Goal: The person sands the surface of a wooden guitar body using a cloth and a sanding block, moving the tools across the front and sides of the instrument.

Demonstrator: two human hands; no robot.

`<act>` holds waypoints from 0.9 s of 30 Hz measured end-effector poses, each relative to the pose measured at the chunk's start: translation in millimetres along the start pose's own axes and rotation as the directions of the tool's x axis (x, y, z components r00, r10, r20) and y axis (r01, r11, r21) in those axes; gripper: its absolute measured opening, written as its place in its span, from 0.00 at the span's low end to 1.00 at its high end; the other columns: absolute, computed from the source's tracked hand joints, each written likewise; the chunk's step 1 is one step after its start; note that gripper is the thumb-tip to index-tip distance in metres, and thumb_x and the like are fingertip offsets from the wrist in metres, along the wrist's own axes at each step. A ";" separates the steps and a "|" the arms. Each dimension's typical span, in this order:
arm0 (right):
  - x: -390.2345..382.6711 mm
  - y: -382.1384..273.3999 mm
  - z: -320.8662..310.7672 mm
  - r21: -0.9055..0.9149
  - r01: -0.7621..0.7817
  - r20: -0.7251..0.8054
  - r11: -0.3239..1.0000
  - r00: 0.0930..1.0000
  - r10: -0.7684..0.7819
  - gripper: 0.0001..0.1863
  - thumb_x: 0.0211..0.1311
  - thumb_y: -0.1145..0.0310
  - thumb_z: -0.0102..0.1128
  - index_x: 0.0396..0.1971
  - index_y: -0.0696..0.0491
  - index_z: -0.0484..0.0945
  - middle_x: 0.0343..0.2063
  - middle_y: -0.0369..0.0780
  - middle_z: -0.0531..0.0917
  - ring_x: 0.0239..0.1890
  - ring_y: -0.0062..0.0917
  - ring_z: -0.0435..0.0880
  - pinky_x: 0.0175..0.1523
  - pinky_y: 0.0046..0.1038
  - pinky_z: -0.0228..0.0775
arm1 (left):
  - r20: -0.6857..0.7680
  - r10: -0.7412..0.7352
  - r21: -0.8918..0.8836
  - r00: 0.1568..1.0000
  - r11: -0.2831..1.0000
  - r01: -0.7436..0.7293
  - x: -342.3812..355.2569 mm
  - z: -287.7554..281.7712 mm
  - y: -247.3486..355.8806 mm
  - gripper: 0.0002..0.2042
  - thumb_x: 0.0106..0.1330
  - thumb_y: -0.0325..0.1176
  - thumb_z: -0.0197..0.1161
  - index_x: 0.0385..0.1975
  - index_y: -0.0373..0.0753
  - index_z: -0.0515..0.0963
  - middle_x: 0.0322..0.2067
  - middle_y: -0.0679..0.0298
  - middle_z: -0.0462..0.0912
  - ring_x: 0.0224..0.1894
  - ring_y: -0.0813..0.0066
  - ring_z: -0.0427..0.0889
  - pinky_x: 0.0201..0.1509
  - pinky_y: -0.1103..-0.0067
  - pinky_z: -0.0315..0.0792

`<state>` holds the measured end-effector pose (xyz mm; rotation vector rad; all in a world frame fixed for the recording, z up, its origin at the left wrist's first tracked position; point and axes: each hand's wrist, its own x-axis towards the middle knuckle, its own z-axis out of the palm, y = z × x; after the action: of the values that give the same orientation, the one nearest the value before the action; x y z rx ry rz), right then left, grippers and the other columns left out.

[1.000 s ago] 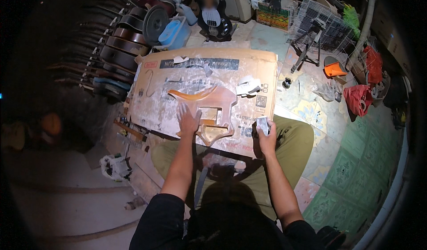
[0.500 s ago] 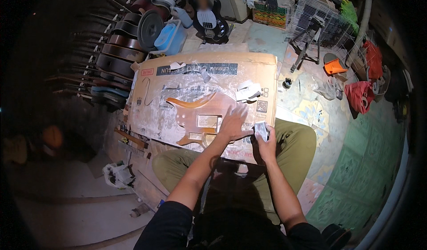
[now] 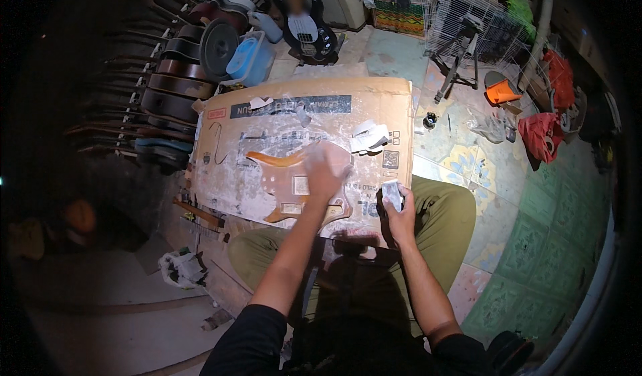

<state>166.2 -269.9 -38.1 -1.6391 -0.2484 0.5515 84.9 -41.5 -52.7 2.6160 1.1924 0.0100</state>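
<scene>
A wooden electric guitar body [image 3: 277,175], brown with orange-toned edges and cut-out cavities, lies flat on a dusty cardboard sheet [image 3: 221,199]. Over its upper right part is my left hand [image 3: 324,179], holding nothing, its thumb stretched apart and its fingers blurred by motion. Beside the sheet's right edge, my right hand [image 3: 401,219] grips a pale grey folded piece of sandpaper [image 3: 392,194], clear of the guitar body. White crumpled paper scraps [image 3: 369,137] rest just beyond the body.
Several guitars [image 3: 170,95] stand in a row at the left. A black bass guitar [image 3: 309,35], blue plastic tub [image 3: 251,58], wire cage [image 3: 461,18] and small tripod [image 3: 458,62] are at the back. An orange dustpan [image 3: 501,93] and red bag [image 3: 540,135] lie right.
My left hand has swept left and away from me across the guitar body, now blurred. The right hand keeps its hold on the sandpaper in nearly the same place.
</scene>
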 end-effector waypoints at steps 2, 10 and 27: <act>-0.8 3.5 -4.2 -0.005 -0.003 -0.006 1.000 1.000 0.003 0.26 0.62 0.73 0.68 0.58 0.59 0.70 0.53 0.45 0.78 0.57 0.30 0.76 0.65 0.31 0.65 | 0.211 0.304 -0.038 0.929 0.952 -0.303 -16.6 -4.1 43.8 0.48 0.62 0.63 0.62 0.71 0.28 0.61 0.73 0.41 0.58 0.77 0.44 0.52 0.80 0.55 0.41; 1.5 5.1 -8.7 0.022 0.052 -0.073 0.998 0.996 -0.050 0.26 0.64 0.70 0.68 0.60 0.59 0.70 0.56 0.46 0.78 0.58 0.31 0.76 0.65 0.32 0.65 | 0.149 0.409 -0.101 0.900 0.912 -0.397 -60.9 -20.0 2.8 0.44 0.64 0.62 0.61 0.69 0.28 0.64 0.72 0.43 0.60 0.78 0.47 0.51 0.81 0.56 0.43; 2.7 14.4 -11.1 -0.061 0.053 -0.070 0.997 0.996 -0.058 0.27 0.65 0.67 0.67 0.61 0.59 0.70 0.55 0.48 0.78 0.58 0.33 0.77 0.65 0.33 0.66 | 0.038 -0.335 -0.129 0.942 0.933 0.337 -114.3 -29.8 -142.8 0.38 0.64 0.65 0.61 0.52 0.28 0.77 0.50 0.39 0.81 0.55 0.42 0.79 0.59 0.55 0.72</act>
<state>171.8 -280.5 -52.0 -1.7009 -0.2584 0.4457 -100.0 -29.8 -46.9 2.2634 1.5606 0.0031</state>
